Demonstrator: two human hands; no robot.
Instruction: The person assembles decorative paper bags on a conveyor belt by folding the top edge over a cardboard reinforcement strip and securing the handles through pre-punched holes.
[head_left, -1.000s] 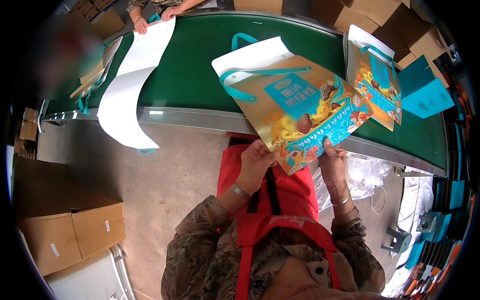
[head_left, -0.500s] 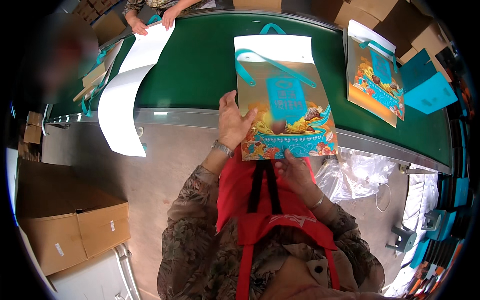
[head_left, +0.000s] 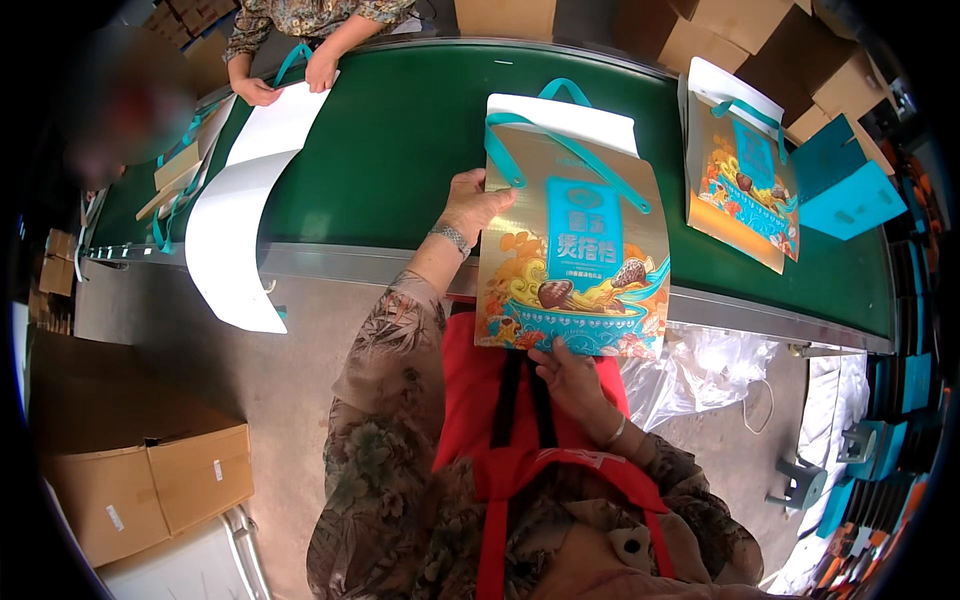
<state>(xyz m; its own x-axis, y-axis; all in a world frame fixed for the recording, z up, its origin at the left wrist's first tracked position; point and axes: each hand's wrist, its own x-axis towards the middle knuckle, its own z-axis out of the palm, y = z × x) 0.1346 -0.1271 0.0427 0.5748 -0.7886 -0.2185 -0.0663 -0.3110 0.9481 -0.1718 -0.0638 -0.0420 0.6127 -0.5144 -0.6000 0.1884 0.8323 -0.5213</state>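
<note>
A gold printed carton sheet (head_left: 515,240) with a teal panel, food artwork and a white top flap is held upright in front of me, over the near edge of the green table. Teal ribbon handles (head_left: 570,160) hang across its top. My left hand (head_left: 475,210) grips its left edge, thumb on the front and fingers hidden behind. Below, my right hand (head_left: 575,385) holds the bottom edge, a fingertip against the front and part of the grip out of sight. To the right, another gold carton (head_left: 745,180) of the same print lies on the table.
Across the green table (head_left: 400,150), a co-worker's hands (head_left: 290,85) hold a long white sheet (head_left: 235,200) that droops over the near edge. A teal box (head_left: 850,185) sits at right. Cardboard boxes (head_left: 150,480) and clear plastic (head_left: 690,375) lie below the table.
The gold carton has come lower and closer to me, and tilts less. Both my hands moved with it. The co-worker's hands shifted slightly along the white sheet's far end.
</note>
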